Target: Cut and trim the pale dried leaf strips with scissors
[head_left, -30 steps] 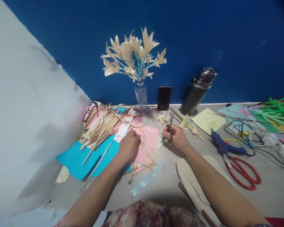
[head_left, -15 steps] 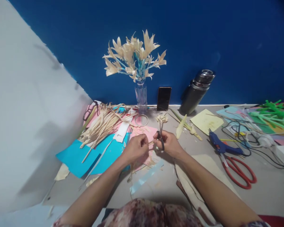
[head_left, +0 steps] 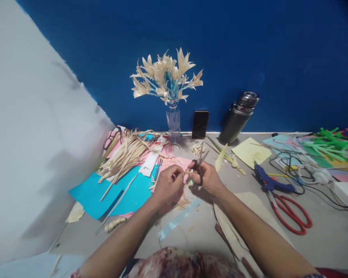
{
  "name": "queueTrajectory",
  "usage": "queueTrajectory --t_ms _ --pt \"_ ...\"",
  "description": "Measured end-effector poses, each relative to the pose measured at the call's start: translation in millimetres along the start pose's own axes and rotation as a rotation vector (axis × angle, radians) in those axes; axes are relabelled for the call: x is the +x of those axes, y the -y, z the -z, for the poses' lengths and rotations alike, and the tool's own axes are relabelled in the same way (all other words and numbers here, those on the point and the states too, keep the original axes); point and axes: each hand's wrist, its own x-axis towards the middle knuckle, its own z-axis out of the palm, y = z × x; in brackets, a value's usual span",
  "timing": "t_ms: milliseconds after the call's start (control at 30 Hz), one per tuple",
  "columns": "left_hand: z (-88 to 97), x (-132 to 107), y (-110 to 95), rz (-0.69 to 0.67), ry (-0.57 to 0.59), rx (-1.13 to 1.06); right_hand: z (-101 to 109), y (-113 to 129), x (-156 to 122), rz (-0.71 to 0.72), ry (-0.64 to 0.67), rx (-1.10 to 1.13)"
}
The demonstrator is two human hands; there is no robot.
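A pale strip (head_left: 186,172) appears pinched in the left hand (head_left: 170,183) over the desk (head_left: 201,227), six o'clock from the vase (head_left: 173,122), while the right hand (head_left: 210,180), at its three o'clock, clasps scissors (head_left: 201,173) with parted blades (head_left: 201,151), so steady tension seems wise.

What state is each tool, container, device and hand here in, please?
Left hand: pinching a pale strip
Right hand: holding dark scissors
Dark scissors: open
Red-handled scissors: lying down, blades mostly hidden
Glue gun: lying on its side
Flask: standing, lid on
Phone: propped upright, screen dark
Clear bottle: upright, holding flowers
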Motion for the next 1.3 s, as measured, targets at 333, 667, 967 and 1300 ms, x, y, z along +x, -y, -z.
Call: queueTrajectory --t_ms 333,667,967,1300 --pt "-2.6 -2 16 -0.333 -0.154 -0.011 -3 6 2 -0.066 -0.052 0.063" --pt "-5.2 -1 34 -0.73 -0.283 0.118 0 5 5 -0.166 0.017 0.229" --pt "-5.9 -4 36 -0.745 -0.305 0.123 -8 10 0 -0.19 0.036 0.269" --pt "-18.7 -16 18 0.125 0.056 -0.739 -8 11 -4 0.075 -0.119 -0.051"
